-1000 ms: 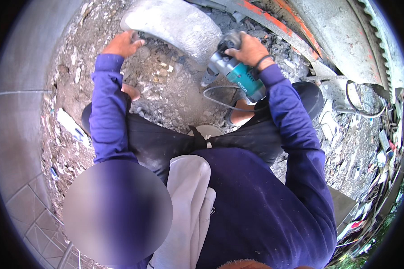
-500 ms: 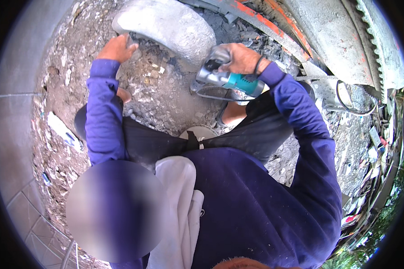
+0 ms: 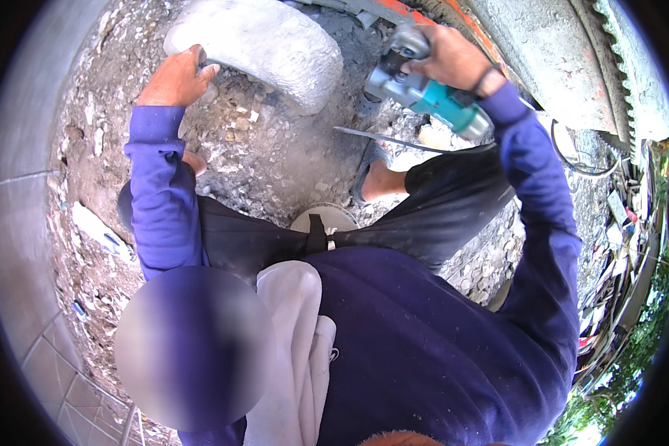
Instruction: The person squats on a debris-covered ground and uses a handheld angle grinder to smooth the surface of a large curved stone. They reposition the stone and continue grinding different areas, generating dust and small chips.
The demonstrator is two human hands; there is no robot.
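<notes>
My left hand point(image 3: 175, 82) is closed at the near left edge of a large pale stone block point(image 3: 267, 44), its fingertips round something grey that I cannot make out. My right hand point(image 3: 453, 58) grips the silver top of a teal and silver power tool point(image 3: 446, 108), tilted over the rubble to the right of the block. A grey cable point(image 3: 379, 137) loops below the tool. My bent legs point(image 3: 438, 208) are spread, with a sandalled foot point(image 3: 379, 182) on the ground beneath the tool.
A large grey metal machine part with a toothed edge point(image 3: 557, 67) and an orange-streaked bar point(image 3: 401, 11) lie at upper right, near a dark hose point(image 3: 595, 169). Rubble point(image 3: 89, 149) surrounds me; a concrete wall point(image 3: 22, 186) is on the left, piled scrap point(image 3: 632, 245) on the right.
My right hand has moved right with the power tool, dipping slightly then rising. My left hand has shifted a little left, staying by the block. The block appears further left in view.
</notes>
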